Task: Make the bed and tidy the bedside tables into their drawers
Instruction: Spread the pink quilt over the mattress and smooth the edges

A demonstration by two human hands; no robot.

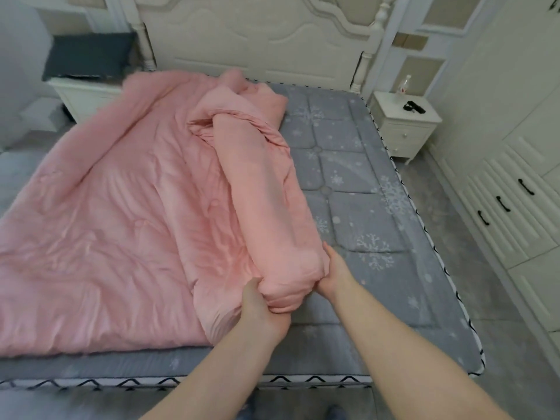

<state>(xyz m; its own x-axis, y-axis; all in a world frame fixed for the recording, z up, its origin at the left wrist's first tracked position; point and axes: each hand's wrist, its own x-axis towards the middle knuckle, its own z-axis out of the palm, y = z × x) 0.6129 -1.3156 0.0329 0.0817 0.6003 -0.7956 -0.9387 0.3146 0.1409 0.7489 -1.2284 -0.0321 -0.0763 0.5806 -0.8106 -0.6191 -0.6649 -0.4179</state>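
A pink quilt (115, 225) covers the left half of the grey snowflake mattress (363, 207). Its right edge is bunched into a long thick roll (257, 177) that runs from near the headboard down to my hands. My left hand (260, 307) grips the near end of the roll from below and the left. My right hand (331, 272) holds the same end on its right side, fingers pressed into the fabric. The right bedside table (406, 128) carries a small bottle (404, 84) and a black object (415, 107). The left bedside table (88, 95) has a dark cushion (88, 56) on top.
A cream padded headboard (257, 40) stands at the far end. White wardrobe doors with black handles (503, 204) line the right wall, leaving a narrow grey floor strip (448, 225) beside the bed. My feet (333, 415) show at the foot of the bed.
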